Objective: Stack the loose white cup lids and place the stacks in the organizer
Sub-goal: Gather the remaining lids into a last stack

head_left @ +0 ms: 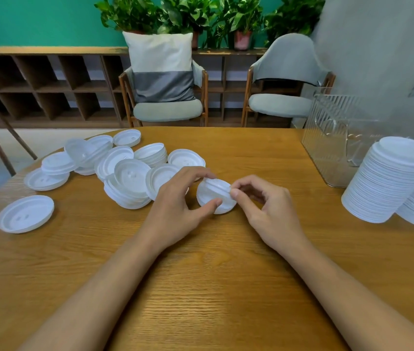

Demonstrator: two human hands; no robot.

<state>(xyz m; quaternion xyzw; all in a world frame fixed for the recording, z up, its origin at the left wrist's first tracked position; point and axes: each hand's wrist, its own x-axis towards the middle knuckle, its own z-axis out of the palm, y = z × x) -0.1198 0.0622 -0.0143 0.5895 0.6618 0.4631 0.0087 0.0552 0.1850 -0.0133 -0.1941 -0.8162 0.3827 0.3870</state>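
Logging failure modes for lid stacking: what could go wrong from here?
1. The left hand and right hand pinch the held lids by the rim; they could slip or nest crooked.
2. The tall stack looks tilted beside the organizer; a nudge may topple it.
3. Loose lids lie near the table edge and could slide off.

The wooden table (213, 287) has a visible grain and a rounded edge on the left. A heap of loose white lids (130, 178) lies on its left rear area, overlapping and tilted against one another, with a single lid (24, 214) apart at front left. At the right edge stand two tall lid stacks (388, 183), touching each other, just in front of the clear ribbed organizer (327, 138).
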